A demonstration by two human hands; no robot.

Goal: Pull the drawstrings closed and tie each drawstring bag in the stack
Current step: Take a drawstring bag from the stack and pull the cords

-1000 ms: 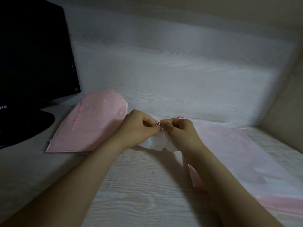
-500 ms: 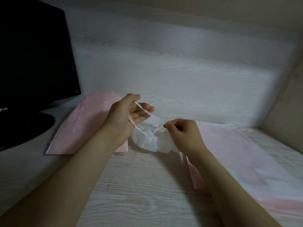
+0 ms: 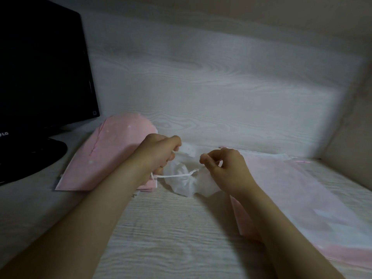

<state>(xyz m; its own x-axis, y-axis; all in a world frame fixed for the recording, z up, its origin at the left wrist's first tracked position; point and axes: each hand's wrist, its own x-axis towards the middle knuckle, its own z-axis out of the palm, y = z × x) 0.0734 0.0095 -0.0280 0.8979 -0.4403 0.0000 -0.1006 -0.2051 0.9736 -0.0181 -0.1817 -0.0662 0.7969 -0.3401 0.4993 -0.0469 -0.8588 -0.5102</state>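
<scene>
**While one bag is mid-cinch, most of the stack looks untouched**

As the two forearms reach in from the near edge, work is on a single bag [image 3: 182,185]. It lies on the desk between the hands, with its white mouth already gathered into a crumpled neck. The left hand [image 3: 159,156] has its fingers curled tight on one end of the drawstring [image 3: 175,175]. The cord runs taut from the underside of that fist to the neck. The right hand [image 3: 223,168] pinches the other end between thumb and fingertips, right at the neck. Judgement: the closing pull is about done on this bag, and the knot is not visibly finished.

The bag's body trails right under the right forearm onto the stack [image 3: 332,238]. That stack is flat pink-and-white layers with ungathered far edges, so probably all still to do. On the left, just behind the left hand, sits a flat pink pile [image 3: 112,158]. I cannot tell whether those bags are tied. Rough call: early to middle of the task.

The desk [image 3: 171,228] is pale whitewashed woodgrain in dim light. A tiny dark clip-like bit lies near the pile's corner, too small to name. At far left are a black monitor [image 3: 40,67] with the screen off and its round stand [image 3: 30,158]. Behind everything is a back panel [image 3: 221,87] in the same pale woodgrain, and a beige side wall [image 3: 352,127] closes the right.
</scene>
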